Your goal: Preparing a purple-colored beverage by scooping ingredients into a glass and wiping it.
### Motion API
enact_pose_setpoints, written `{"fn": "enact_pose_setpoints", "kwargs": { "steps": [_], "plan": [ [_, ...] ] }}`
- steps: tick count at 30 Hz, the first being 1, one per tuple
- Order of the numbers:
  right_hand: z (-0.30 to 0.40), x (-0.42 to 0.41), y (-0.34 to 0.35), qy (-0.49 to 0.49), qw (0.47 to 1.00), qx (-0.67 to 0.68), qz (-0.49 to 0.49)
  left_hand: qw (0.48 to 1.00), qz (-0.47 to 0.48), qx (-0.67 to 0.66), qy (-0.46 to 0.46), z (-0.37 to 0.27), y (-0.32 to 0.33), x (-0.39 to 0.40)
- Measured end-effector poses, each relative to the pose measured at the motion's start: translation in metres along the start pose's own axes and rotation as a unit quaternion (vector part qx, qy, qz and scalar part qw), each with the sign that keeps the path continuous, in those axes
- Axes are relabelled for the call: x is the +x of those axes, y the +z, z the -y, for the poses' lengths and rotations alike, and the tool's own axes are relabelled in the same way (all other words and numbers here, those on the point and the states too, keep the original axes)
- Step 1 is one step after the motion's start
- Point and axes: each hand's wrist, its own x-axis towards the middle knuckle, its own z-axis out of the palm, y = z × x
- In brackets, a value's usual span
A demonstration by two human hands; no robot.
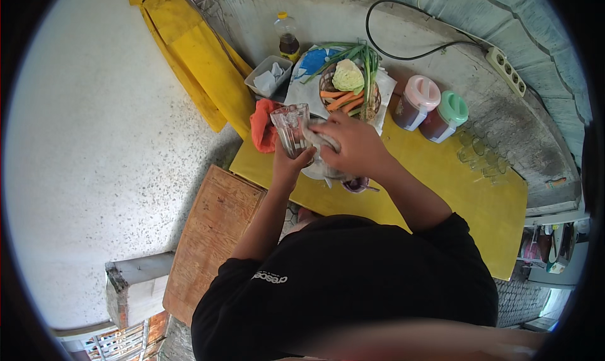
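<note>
My left hand (289, 165) grips a clear, ribbed drinking glass (292, 124) low on its side, the mouth tilted away from me. My right hand (352, 141) holds a pale cloth (326, 139) against or very near the glass's right side; its fingertips are partly hidden in the cloth. Beneath my hands, a whitish or clear item on the yellow table is mostly covered, so its kind cannot be told. A small purple container (355, 185) with a handle or spoon sticking out lies just below my right hand. An orange-red cloth or bag (263, 125) lies left of the glass.
Behind my hands stands a basket (327, 83) of carrots, cabbage and green onions. Two lidded pitchers (416, 103) and several glass mugs (482, 153) are on the right of the yellow table (425, 181). A plastic tub (268, 76), a bottle (288, 39) and a wooden table (215, 238) are at left.
</note>
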Motion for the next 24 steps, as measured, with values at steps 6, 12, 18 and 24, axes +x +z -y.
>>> {"fn": "enact_pose_setpoints", "kwargs": {
  "steps": [6, 12, 18, 24],
  "plan": [
    [0.009, 0.026, 0.013, 0.052, 0.998, 0.019, 0.019, 0.998, 0.023, 0.060, -0.013, -0.010, -0.034, 0.029],
    [0.020, 0.050, 0.029, 0.093, 0.995, 0.003, 0.016, 0.997, 0.064, 0.051, -0.001, -0.011, -0.061, 0.057],
    [0.020, 0.057, 0.039, 0.082, 0.996, 0.013, -0.027, 0.989, 0.133, 0.035, -0.051, -0.023, -0.075, 0.078],
    [0.032, 0.059, 0.048, 0.131, 0.991, -0.022, -0.023, 0.975, 0.202, 0.019, -0.093, -0.021, -0.081, 0.098]
  ]
}}
